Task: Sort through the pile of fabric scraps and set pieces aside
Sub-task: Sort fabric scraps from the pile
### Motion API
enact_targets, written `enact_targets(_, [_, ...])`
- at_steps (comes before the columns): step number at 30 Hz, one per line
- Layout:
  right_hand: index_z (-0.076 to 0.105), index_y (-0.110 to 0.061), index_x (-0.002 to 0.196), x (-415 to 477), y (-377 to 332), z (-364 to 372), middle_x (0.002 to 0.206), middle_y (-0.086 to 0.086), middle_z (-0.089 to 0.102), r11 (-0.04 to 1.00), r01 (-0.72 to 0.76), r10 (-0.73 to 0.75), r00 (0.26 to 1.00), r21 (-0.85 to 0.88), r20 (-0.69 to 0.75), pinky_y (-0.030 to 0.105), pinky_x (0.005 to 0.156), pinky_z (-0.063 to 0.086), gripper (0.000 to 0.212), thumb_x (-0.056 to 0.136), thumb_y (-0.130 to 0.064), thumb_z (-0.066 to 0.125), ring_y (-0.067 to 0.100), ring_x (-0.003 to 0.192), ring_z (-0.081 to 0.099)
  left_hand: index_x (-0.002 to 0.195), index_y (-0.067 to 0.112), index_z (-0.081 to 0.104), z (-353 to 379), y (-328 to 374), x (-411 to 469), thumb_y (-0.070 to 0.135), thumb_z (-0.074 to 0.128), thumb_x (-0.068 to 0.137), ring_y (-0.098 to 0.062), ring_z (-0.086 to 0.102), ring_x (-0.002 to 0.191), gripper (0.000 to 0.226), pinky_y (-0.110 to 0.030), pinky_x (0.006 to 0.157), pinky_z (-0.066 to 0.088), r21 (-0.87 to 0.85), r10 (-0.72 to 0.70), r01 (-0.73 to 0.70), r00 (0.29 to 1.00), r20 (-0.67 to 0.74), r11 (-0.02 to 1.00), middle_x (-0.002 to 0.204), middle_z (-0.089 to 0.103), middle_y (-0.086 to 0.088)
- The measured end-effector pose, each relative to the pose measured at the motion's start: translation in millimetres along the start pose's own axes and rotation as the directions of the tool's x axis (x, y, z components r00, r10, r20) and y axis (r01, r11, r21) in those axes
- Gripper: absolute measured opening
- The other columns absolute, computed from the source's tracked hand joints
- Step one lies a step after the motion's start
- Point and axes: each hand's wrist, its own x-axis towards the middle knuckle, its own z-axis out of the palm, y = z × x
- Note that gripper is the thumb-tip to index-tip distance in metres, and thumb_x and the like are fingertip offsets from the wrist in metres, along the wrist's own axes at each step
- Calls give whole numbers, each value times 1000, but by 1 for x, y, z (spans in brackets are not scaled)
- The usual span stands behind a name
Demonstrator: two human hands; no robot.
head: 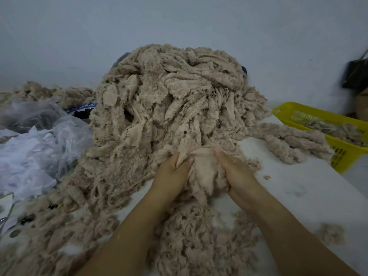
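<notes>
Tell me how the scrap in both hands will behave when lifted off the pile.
Likely floppy: the scrap folds and bunches between the left hand and right hand. Probably light, being thin fuzzy cloth. It may drag neighbours from the tangled pile.

Both hands gripped one beige scrap (201,168) at the near foot of the pile (171,100), the left hand (171,176) on its left edge and the right hand (237,176) on its right. The pile stood on the white table (298,186) against the wall. A yellow basket (338,150) holding scraps sat to the right, and clear plastic bags (39,136) lay to the left.
</notes>
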Motion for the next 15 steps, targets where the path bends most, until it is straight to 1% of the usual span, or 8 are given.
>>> enact_targets(2, [80, -20, 81, -2, -3, 0, 75, 7, 73, 1000, 16, -15, 999, -18, 48, 27, 62, 54, 41, 78, -54, 58, 21, 69, 69, 107, 19, 71, -4, 2, 1, 26, 57, 101, -20, 71, 100, 17, -32, 83, 57, -264, -98, 111, 993, 62, 958, 103, 76, -5])
enact_targets(3, [81, -26, 82, -2, -3, 0, 83, 8, 76, 999, 12, -10, 998, -36, 55, 26, 64, 55, 36, 77, -54, 59, 20, 75, 72, 110, 17, 71, -5, 3, 1, 24, 55, 101, -21, 72, 103, 19, -32, 84, 58, -399, -135, 173, 983, 122, 900, 107, 76, -5])
enact_targets(5, [80, -29, 75, -1, -5, 0, 82, 5, 76, 997, -22, 24, 1000, -67, 20, 25, 60, 55, 35, 73, -59, 61, 17, 73, 72, 117, 13, 67, -8, 6, 2, 22, 55, 98, -22, 71, 106, 24, -33, 82, 60, -580, -164, 262, 962, 217, 772, 113, 75, -9])
enact_targets(8, [78, -24, 84, 1, -2, -4, 88, 3, 77, 998, -47, 45, 998, -44, -43, 27, 64, 55, 44, 68, -63, 65, 18, 79, 74, 128, 9, 62, -8, 9, -1, 26, 59, 89, -26, 68, 112, 43, -40, 88, 58, -636, -154, 318, 941, 300, 703, 122, 71, -14])
enact_targets(10, [77, -24, 89, -1, -2, -5, 93, 5, 76, 1000, -9, 7, 998, -30, -65, 31, 69, 57, 46, 70, -64, 65, 23, 87, 73, 130, 8, 60, -6, 11, -2, 25, 58, 92, -27, 68, 113, 42, -42, 92, 55, -641, -142, 311, 943, 302, 701, 122, 70, -14])
enact_targets(11, [76, -23, 93, -1, -2, -5, 99, 9, 75, 1000, 7, -9, 998, -25, -66, 38, 76, 58, 49, 71, -65, 64, 27, 94, 71, 129, 7, 60, -5, 11, -3, 22, 56, 94, -26, 68, 113, 38, -41, 93, 56, -643, -135, 294, 949, 285, 707, 121, 71, -14])
enact_targets(13, [69, -17, 111, -2, -1, -3, 117, 18, 68, 1000, 6, -6, 1000, -14, -6, 49, 99, 52, 63, 72, -66, 67, 35, 113, 63, 125, 5, 62, -1, 11, -5, 20, 55, 95, -25, 69, 111, 34, -37, 90, 58, -643, -107, 249, 962, 252, 724, 118, 72, -14])
enact_targets(15, [67, -15, 119, -3, 2, 1, 119, 15, 70, 1000, -17, 16, 988, 7, 153, 44, 100, 51, 57, 79, -55, 72, 31, 114, 65, 120, 4, 66, 2, 10, -7, 22, 58, 90, -26, 70, 109, 36, -34, 88, 59, -653, -70, 231, 962, 264, 721, 117, 72, -16])
